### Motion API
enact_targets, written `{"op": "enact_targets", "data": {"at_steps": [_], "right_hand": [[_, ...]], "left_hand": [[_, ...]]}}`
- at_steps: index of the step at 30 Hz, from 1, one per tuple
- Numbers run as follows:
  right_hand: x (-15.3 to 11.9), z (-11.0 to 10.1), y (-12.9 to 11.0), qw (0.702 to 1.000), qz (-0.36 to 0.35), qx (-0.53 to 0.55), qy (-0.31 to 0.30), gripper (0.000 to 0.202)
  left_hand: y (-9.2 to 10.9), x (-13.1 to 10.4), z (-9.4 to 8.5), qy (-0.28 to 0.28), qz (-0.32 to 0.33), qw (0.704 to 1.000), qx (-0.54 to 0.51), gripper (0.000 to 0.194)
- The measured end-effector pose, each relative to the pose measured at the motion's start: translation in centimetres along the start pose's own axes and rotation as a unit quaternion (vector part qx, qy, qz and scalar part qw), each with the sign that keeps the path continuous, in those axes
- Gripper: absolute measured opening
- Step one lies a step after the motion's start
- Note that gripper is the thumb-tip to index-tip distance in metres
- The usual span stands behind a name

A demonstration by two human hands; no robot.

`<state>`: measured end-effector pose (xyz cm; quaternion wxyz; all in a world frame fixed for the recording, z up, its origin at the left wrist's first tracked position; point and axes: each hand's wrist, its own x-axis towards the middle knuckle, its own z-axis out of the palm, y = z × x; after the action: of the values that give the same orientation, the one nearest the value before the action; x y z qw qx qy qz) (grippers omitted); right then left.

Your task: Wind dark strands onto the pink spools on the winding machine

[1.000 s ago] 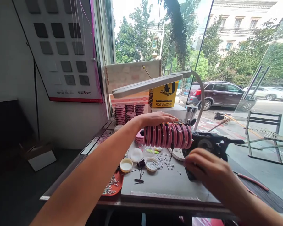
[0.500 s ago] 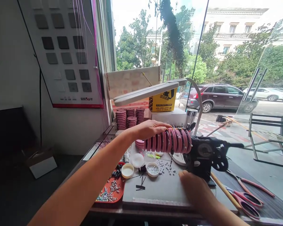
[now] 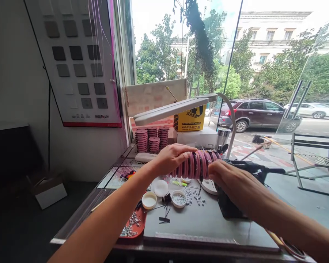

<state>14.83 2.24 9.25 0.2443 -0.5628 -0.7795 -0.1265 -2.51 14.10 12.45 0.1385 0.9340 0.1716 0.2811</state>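
A row of pink discs (image 3: pixel 193 165) lies on its side, wound with dark beaded cord, at the black winding machine (image 3: pixel 227 204). My left hand (image 3: pixel 173 157) is closed over the row's left part, fingers along the top and thumb on the near side. My right hand (image 3: pixel 223 173) is at the row's right end, its fingers curled in against the near side. What those fingertips pinch is hidden. Dark beaded cord hangs below the discs. My right forearm covers much of the machine.
White beads lie in a round dish (image 3: pixel 178 199) and loose beside it. Near it are a white lid (image 3: pixel 161 188), a cream dish (image 3: pixel 149 200) and a red tray (image 3: pixel 138 228) of metal beads. Stacked pink discs (image 3: pixel 141 140) stand behind. A white lamp (image 3: pixel 172 109) arches overhead.
My right hand has risen from beside the machine's base to the right end of the disc row. My left hand stays on the discs, its thumb now lower on the near side.
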Motion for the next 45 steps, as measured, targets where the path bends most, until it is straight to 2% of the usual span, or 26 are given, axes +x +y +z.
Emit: {"op": "enact_targets", "data": {"at_steps": [4, 8, 10, 13, 15, 18, 21, 24, 29, 34, 38, 45], "right_hand": [[2.9, -1.1, 0.4, 0.997, -0.004, -0.044, -0.059, 0.019], [3.7, -0.9, 0.0, 0.991, 0.009, -0.088, -0.1, 0.015], [3.9, -0.8, -0.4, 0.987, 0.024, -0.119, -0.105, 0.013], [4.1, -0.5, -0.5, 0.987, 0.037, -0.14, -0.075, 0.013], [4.1, -0.3, -0.1, 0.993, 0.044, -0.107, -0.038, 0.016], [3.9, 0.1, 0.7, 0.999, 0.044, 0.022, 0.009, 0.019], [3.6, 0.2, 1.3, 0.984, 0.049, 0.171, 0.029, 0.022], [3.4, 0.2, 1.4, 0.965, 0.07, 0.254, 0.016, 0.028], [3.3, 0.3, 0.8, 0.964, 0.075, 0.255, 0.012, 0.026], [3.4, 0.5, 0.5, 0.976, 0.07, 0.204, 0.014, 0.025], [3.4, 0.7, 0.7, 0.985, 0.062, 0.159, 0.016, 0.024], [3.8, 0.7, 1.4, 0.988, 0.024, 0.154, -0.014, 0.026]], "left_hand": [[-0.1, -0.1, 0.3, 0.009, -0.016, 1.0, 0.01, 0.04], [-0.2, 0.0, 0.5, 0.007, -0.001, 1.0, 0.014, 0.038], [-0.3, 0.0, 0.6, 0.011, -0.003, 1.0, 0.017, 0.038], [-0.4, 0.0, 0.6, 0.017, -0.005, 1.0, 0.019, 0.037], [-0.5, 0.0, 0.6, 0.019, -0.007, 1.0, 0.016, 0.037], [-0.7, 0.2, 0.7, 0.024, -0.013, 1.0, 0.008, 0.036], [-1.0, 0.5, 0.7, 0.032, -0.025, 0.999, -0.007, 0.036], [-1.2, 0.7, 0.8, 0.028, -0.035, 0.999, -0.02, 0.037], [-1.3, 0.8, 0.9, 0.024, -0.039, 0.999, -0.022, 0.039], [-1.5, 0.8, 1.0, 0.026, -0.028, 0.999, -0.03, 0.038], [-1.4, 0.8, 0.9, 0.023, -0.034, 0.999, -0.028, 0.037], [-1.6, 1.2, 0.9, 0.018, -0.049, 0.998, -0.043, 0.04]]}}
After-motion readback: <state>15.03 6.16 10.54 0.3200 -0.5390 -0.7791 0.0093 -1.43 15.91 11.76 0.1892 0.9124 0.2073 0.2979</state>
